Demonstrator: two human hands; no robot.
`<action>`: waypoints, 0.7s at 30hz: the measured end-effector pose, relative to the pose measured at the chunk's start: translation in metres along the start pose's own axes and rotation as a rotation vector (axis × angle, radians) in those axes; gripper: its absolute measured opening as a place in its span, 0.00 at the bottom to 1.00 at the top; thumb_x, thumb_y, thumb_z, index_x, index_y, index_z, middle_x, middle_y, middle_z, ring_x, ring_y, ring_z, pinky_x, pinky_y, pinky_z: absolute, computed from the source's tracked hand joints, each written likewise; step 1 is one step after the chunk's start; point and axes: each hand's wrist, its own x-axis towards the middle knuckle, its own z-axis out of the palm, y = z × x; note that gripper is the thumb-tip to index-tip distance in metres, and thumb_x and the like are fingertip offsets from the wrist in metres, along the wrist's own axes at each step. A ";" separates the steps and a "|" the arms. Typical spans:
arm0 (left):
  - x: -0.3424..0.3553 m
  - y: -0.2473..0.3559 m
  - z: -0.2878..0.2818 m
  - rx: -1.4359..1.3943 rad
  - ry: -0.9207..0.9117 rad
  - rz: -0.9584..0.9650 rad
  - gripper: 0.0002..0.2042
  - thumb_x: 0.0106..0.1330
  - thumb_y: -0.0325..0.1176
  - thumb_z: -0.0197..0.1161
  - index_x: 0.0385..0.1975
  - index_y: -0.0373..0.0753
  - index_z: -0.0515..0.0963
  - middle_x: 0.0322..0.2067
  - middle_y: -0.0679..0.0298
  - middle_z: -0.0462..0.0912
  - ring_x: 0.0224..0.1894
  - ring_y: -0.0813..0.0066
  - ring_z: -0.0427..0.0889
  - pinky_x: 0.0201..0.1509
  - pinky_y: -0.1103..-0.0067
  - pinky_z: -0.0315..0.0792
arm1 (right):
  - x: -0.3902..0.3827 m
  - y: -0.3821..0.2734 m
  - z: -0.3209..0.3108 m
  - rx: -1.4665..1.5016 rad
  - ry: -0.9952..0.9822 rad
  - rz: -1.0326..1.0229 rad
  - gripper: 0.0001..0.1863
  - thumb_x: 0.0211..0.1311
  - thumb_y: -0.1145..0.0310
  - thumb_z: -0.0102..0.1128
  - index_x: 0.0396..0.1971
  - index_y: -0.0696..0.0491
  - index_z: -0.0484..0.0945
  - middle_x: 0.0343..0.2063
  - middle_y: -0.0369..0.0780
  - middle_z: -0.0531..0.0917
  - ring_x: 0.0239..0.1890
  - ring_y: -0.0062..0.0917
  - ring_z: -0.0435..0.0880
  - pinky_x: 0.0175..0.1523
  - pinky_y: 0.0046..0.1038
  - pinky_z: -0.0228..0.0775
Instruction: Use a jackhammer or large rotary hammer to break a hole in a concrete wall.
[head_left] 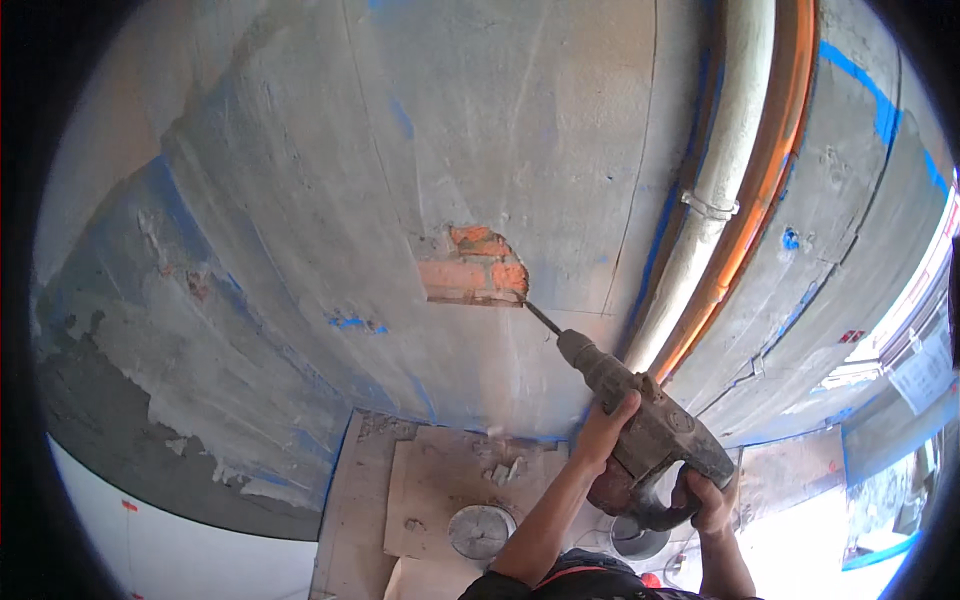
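A dusty rotary hammer drill is held up against the plastered wall, its long bit angled up to the left. The bit's tip meets the lower right edge of a broken patch where orange brick shows through the plaster. My left hand is closed around the front part of the drill, thumb along its side. My right hand grips the rear handle at the lower right, fingers wrapped round it.
A white pipe and orange pipes run down the wall at right. Below, cardboard sheets hold rubble and lie beside a dusty round bucket and a dark bucket. A bright window is at far right.
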 end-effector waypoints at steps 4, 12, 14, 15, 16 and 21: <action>0.007 0.019 0.017 0.113 -0.186 -0.108 0.33 0.68 0.55 0.74 0.60 0.34 0.77 0.52 0.63 0.84 0.53 0.72 0.82 0.60 0.73 0.75 | -0.010 0.008 0.005 0.072 0.154 -0.046 0.15 0.60 0.62 0.65 0.28 0.61 0.80 0.16 0.40 0.80 0.15 0.24 0.78 0.21 0.26 0.67; 0.028 0.034 -0.013 0.106 -0.161 -0.192 0.33 0.66 0.54 0.75 0.59 0.33 0.77 0.50 0.62 0.85 0.51 0.73 0.83 0.58 0.73 0.77 | 0.004 0.038 0.026 -0.149 0.206 -0.044 0.16 0.60 0.60 0.62 0.24 0.60 0.80 0.13 0.39 0.78 0.15 0.25 0.78 0.22 0.27 0.66; 0.039 0.043 -0.025 0.133 -0.138 -0.205 0.33 0.66 0.54 0.76 0.59 0.33 0.77 0.50 0.62 0.85 0.51 0.73 0.83 0.58 0.72 0.77 | -0.010 0.047 0.039 -0.094 0.274 0.000 0.16 0.61 0.60 0.67 0.21 0.56 0.81 0.16 0.37 0.82 0.18 0.24 0.80 0.26 0.27 0.70; 0.041 0.051 -0.028 0.164 -0.193 -0.222 0.33 0.66 0.54 0.76 0.59 0.33 0.77 0.50 0.62 0.85 0.51 0.72 0.83 0.58 0.72 0.77 | -0.006 0.049 0.041 -0.085 0.257 0.033 0.15 0.60 0.60 0.68 0.22 0.57 0.81 0.16 0.38 0.83 0.18 0.24 0.80 0.26 0.28 0.71; 0.037 0.056 -0.030 0.192 -0.241 -0.246 0.33 0.65 0.54 0.76 0.60 0.32 0.77 0.51 0.61 0.85 0.51 0.71 0.83 0.58 0.71 0.78 | -0.005 0.043 0.047 -0.076 0.237 0.075 0.15 0.60 0.61 0.68 0.22 0.57 0.82 0.17 0.38 0.83 0.17 0.24 0.81 0.26 0.28 0.71; 0.031 0.057 -0.038 0.194 -0.173 -0.173 0.32 0.65 0.53 0.77 0.58 0.32 0.78 0.50 0.62 0.85 0.51 0.71 0.83 0.58 0.71 0.78 | -0.007 0.045 0.052 -0.022 0.266 0.085 0.16 0.59 0.60 0.67 0.22 0.58 0.81 0.15 0.39 0.82 0.16 0.25 0.80 0.25 0.28 0.70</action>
